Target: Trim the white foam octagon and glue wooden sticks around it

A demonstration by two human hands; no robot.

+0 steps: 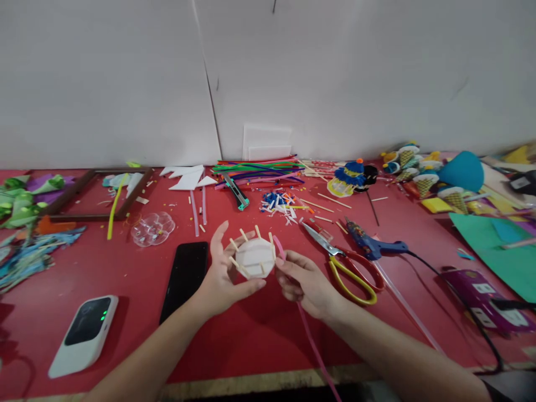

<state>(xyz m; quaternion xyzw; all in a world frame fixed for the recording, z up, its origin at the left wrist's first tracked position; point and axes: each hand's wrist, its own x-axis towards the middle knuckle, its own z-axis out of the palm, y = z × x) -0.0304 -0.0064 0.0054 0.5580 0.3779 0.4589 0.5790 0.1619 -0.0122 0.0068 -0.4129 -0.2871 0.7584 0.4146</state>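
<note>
My left hand (221, 273) cups a white round disc (253, 258) with several short wooden sticks standing out around its rim. It is held above the red table (251, 335). My right hand (307, 282) is closed on a pink strip (312, 340), pinching it against the disc's right edge. The strip trails down past my right wrist toward the table's front edge.
A black phone (185, 277) lies left of my hands, a white device with green lights (84, 334) further left. Scissors with yellow handles (345, 268) and a blue glue gun (374, 243) lie to the right. Coloured strips (255, 170), a brown frame (98, 192) and craft pieces crowd the back.
</note>
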